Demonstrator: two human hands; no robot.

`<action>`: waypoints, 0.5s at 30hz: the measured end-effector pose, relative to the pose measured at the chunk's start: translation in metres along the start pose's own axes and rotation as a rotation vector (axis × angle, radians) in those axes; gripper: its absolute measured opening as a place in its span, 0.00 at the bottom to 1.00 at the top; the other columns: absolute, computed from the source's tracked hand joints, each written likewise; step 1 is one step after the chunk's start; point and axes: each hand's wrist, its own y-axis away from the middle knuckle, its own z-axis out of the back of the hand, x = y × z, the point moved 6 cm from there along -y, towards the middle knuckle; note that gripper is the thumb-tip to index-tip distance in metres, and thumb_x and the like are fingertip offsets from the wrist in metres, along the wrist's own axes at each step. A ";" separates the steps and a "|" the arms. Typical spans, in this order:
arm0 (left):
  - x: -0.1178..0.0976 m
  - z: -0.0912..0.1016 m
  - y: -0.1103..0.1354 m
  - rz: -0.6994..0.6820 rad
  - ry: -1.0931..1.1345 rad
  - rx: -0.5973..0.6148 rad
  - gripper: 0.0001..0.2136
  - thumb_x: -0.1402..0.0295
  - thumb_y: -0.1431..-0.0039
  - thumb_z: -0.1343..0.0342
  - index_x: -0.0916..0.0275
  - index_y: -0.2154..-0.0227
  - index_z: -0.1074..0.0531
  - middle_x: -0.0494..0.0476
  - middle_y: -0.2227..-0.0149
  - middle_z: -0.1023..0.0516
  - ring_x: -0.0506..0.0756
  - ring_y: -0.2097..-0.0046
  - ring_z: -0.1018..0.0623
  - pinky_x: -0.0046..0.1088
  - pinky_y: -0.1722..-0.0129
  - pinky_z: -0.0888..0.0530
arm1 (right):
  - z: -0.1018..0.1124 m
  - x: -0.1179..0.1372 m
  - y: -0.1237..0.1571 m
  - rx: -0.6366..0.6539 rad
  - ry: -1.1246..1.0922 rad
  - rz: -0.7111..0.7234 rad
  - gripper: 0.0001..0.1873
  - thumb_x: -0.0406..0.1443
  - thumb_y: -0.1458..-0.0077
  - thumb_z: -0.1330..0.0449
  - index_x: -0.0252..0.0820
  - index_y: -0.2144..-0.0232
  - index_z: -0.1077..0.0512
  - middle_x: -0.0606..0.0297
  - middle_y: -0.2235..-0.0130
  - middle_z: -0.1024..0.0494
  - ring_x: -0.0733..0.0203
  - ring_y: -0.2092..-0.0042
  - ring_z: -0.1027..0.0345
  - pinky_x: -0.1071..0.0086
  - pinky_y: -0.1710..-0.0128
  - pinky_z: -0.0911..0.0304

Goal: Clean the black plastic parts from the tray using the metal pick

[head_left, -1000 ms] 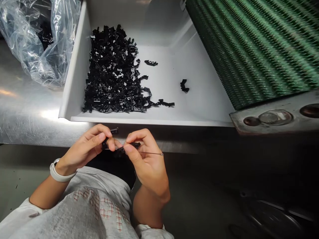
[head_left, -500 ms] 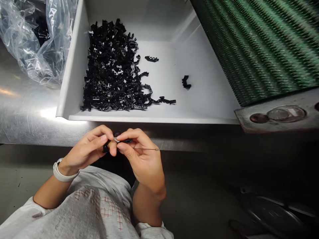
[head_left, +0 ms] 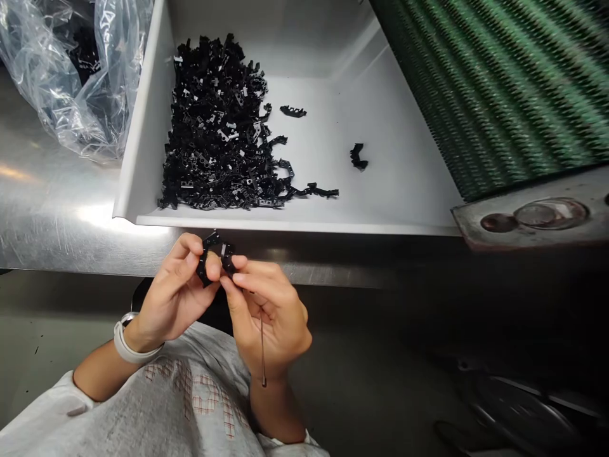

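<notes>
My left hand [head_left: 176, 289] is closed on a curved black plastic part [head_left: 203, 265], its segments bent into an open ring around a fingertip. The fingertips of my right hand [head_left: 266, 304] pinch at the ring's right side, close against the left fingers. A thin metal rod [head_left: 262, 349] with a small rounded end runs from inside my right hand down toward the wrist; its other end is hidden by the fingers. Both hands are just in front of the white tray [head_left: 295, 226], where a heap of similar black parts [head_left: 219, 127] lies on the left side.
Two loose black parts [head_left: 293, 112] lie apart from the heap. A clear plastic bag [head_left: 104, 95] with dark contents stands left on the metal table [head_left: 57, 216]. A green ridged block [head_left: 499, 82] with a worn metal end plate [head_left: 537, 212] covers the tray's right side.
The rod has swung from pointing right to pointing down toward my wrist. The black part has turned up and shows more of its ring. My right fingers have shifted slightly down.
</notes>
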 end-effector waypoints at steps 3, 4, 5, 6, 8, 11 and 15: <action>0.000 0.001 0.003 -0.031 -0.050 -0.009 0.14 0.54 0.40 0.42 0.52 0.65 0.41 0.45 0.76 0.38 0.51 0.70 0.26 0.29 0.66 0.25 | -0.001 0.000 0.006 0.021 -0.013 -0.041 0.23 0.23 0.43 0.36 0.54 0.51 0.27 0.63 0.55 0.21 0.59 0.57 0.24 0.67 0.64 0.25; 0.000 0.002 0.003 -0.040 -0.072 -0.010 0.13 0.54 0.39 0.43 0.52 0.65 0.41 0.45 0.76 0.38 0.51 0.70 0.26 0.30 0.65 0.25 | -0.001 0.000 0.007 0.044 -0.029 -0.065 0.21 0.26 0.43 0.36 0.54 0.51 0.27 0.63 0.54 0.22 0.61 0.61 0.25 0.68 0.69 0.28; 0.000 0.002 0.004 -0.052 -0.083 -0.007 0.13 0.53 0.38 0.44 0.52 0.65 0.41 0.45 0.76 0.37 0.52 0.69 0.25 0.31 0.63 0.24 | 0.000 -0.001 0.009 0.064 -0.054 -0.093 0.19 0.29 0.41 0.36 0.54 0.50 0.27 0.63 0.55 0.23 0.64 0.66 0.29 0.69 0.73 0.32; 0.000 0.002 0.004 -0.064 -0.079 0.001 0.13 0.53 0.37 0.44 0.53 0.65 0.40 0.45 0.76 0.37 0.52 0.68 0.24 0.32 0.61 0.23 | 0.002 -0.001 0.010 0.074 -0.087 -0.128 0.17 0.33 0.40 0.36 0.53 0.49 0.28 0.63 0.56 0.24 0.66 0.70 0.34 0.70 0.76 0.36; -0.001 0.002 0.005 -0.084 -0.005 0.032 0.12 0.55 0.36 0.43 0.53 0.66 0.39 0.44 0.77 0.36 0.51 0.64 0.22 0.32 0.55 0.23 | 0.008 -0.002 0.010 0.061 -0.171 -0.192 0.16 0.41 0.37 0.39 0.52 0.47 0.29 0.64 0.58 0.29 0.67 0.73 0.41 0.69 0.78 0.42; -0.004 -0.003 0.006 -0.077 0.206 0.103 0.09 0.60 0.38 0.38 0.54 0.67 0.33 0.42 0.77 0.31 0.47 0.62 0.20 0.24 0.53 0.24 | 0.019 0.002 0.005 0.004 -0.277 -0.239 0.14 0.45 0.33 0.46 0.49 0.52 0.26 0.65 0.62 0.34 0.65 0.70 0.41 0.67 0.74 0.41; -0.008 -0.012 0.010 -0.017 0.373 0.161 0.04 0.65 0.38 0.37 0.54 0.67 0.27 0.41 0.74 0.22 0.45 0.61 0.17 0.19 0.55 0.24 | 0.030 0.018 -0.009 -0.034 -0.217 -0.125 0.16 0.35 0.30 0.52 0.46 0.63 0.25 0.66 0.69 0.35 0.61 0.66 0.38 0.66 0.71 0.41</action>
